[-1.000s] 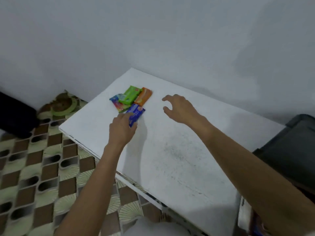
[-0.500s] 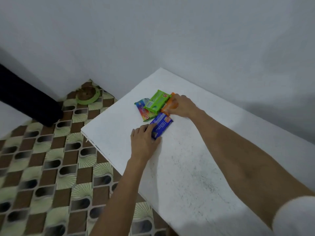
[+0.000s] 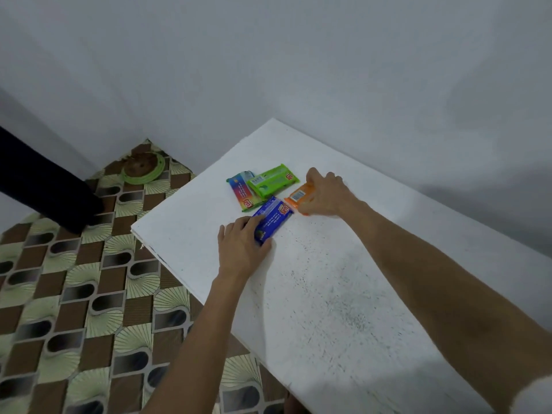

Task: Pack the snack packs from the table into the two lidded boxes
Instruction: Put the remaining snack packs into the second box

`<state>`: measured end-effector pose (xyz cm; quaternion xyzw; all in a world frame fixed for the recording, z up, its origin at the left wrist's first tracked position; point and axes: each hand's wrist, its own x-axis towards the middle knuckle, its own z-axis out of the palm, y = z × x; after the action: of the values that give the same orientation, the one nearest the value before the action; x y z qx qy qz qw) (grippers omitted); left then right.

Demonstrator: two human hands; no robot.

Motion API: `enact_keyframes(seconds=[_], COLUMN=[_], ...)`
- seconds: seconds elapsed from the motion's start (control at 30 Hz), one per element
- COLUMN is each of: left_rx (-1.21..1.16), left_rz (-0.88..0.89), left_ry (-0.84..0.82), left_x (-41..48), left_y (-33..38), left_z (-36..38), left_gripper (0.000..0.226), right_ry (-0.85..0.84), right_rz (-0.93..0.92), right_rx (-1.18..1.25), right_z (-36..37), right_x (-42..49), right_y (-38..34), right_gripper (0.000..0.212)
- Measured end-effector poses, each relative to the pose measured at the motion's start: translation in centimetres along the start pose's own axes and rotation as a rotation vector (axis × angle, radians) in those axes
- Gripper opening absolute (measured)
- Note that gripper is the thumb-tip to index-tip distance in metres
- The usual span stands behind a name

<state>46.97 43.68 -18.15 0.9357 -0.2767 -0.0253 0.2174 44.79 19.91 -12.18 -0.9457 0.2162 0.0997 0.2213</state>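
Several snack packs lie at the far left corner of the white table (image 3: 343, 294). My left hand (image 3: 242, 249) grips the near end of a blue pack (image 3: 273, 218), fingers over it and thumb at its side. My right hand (image 3: 325, 194) grips an orange pack (image 3: 298, 196), covering most of it. A green pack (image 3: 273, 182) lies across a multicoloured pack (image 3: 242, 191) just beyond. No lidded box is in view.
A grey wall runs close behind the table. The table's left edge drops to a patterned floor (image 3: 74, 309). A dark object (image 3: 44, 186) and a round green-rimmed thing (image 3: 143, 168) sit on that floor at the left.
My right hand reached over and took hold of the orange pack, then drew it away from the green one. My left hand stayed on the blue pack. The view shifted left.
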Motion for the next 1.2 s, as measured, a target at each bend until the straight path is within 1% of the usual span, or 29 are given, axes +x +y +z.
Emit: enact_keyframes(seconds=[0.03, 0.1, 0.17, 0.23, 0.3, 0.37, 0.43, 0.47, 0.57, 0.67, 0.7, 0.8, 0.87, 0.97, 1.07, 1.13, 1.2], left_rx=[-0.009, -0.051, -0.098, -0.185, -0.324, -0.473, -0.594, -0.642, -0.699, -0.678, -0.678, -0.69, -0.694, -0.704, -0.704, -0.702, -0.696], left_rz=[0.0, 0.016, 0.053, 0.09, 0.118, 0.129, 0.158, 0.171, 0.208, 0.307, 0.34, 0.432, 0.491, 0.579, 0.653, 0.683, 0.719], left_ry=[-0.002, 0.018, 0.073, 0.141, 0.18, 0.181, 0.152, 0.126, 0.049, 0.019, 0.013, -0.021, -0.06, -0.148, -0.24, -0.29, -0.332], left_x=[0.0, -0.4, -1.1, -1.8, -2.4, -2.9, -3.6, -4.1, -5.6, -7.3, -8.0, -10.1, -11.5, -13.6, -15.7, -17.0, -18.3], left_y=[0.0, 0.1, 0.7, 1.4, 2.8, 4.2, 5.5, 6.2, 8.4, 10.7, 11.6, 14.5, 16.4, 19.0, 21.2, 22.7, 24.0], left_z=[-0.2, -0.6, -1.1, -1.9, -2.6, -2.9, -2.8, -2.6, -2.4, -2.4, -2.4, -2.6, -2.7, -2.6, -2.3, -2.2, -2.2], left_gripper=[0.061, 0.062, 0.065, 0.066, 0.067, 0.068, 0.071, 0.072, 0.069, 0.062, 0.06, 0.055, 0.054, 0.051, 0.048, 0.047, 0.047], right_ry=[0.0, -0.004, -0.024, -0.114, -0.212, -0.238, -0.241, -0.229, -0.127, 0.071, 0.158, 0.41, 0.513, 0.619, 0.708, 0.722, 0.689], right_rz=[0.038, 0.107, 0.12, 0.12, 0.128, 0.132, 0.114, 0.108, 0.09, 0.136, 0.148, 0.13, 0.149, 0.215, 0.294, 0.328, 0.342], right_rx=[0.06, 0.283, 0.608, 0.99, 1.329, 1.59, 1.757, 1.796, 1.774, 1.662, 1.608, 1.343, 1.213, 1.154, 1.003, 0.969, 0.93], right_z=[-0.5, -1.4, -2.4, -3.2, -3.6, -3.8, -3.9, -4.0, -4.8, -5.7, -5.8, -5.9, -5.6, -5.1, -4.3, -3.5, -2.6], right_x=[-1.1, -3.4, -6.1, -8.7, -11.7, -14.6, -17.6, -19.1, -23.4, -27.9, -29.4, -34.0, -37.4, -42.4, -46.7, -49.4, -51.9], right_y=[0.5, 1.7, 2.9, 3.7, 4.8, 5.9, 6.5, 6.8, 7.9, 9.1, 9.6, 11.2, 11.9, 12.3, 12.9, 13.3, 13.6], right_gripper=[0.063, 0.055, 0.041, 0.029, 0.033, 0.044, 0.052, 0.053, 0.049, 0.046, 0.046, 0.027, 0.024, 0.02, 0.016, 0.016, 0.017])
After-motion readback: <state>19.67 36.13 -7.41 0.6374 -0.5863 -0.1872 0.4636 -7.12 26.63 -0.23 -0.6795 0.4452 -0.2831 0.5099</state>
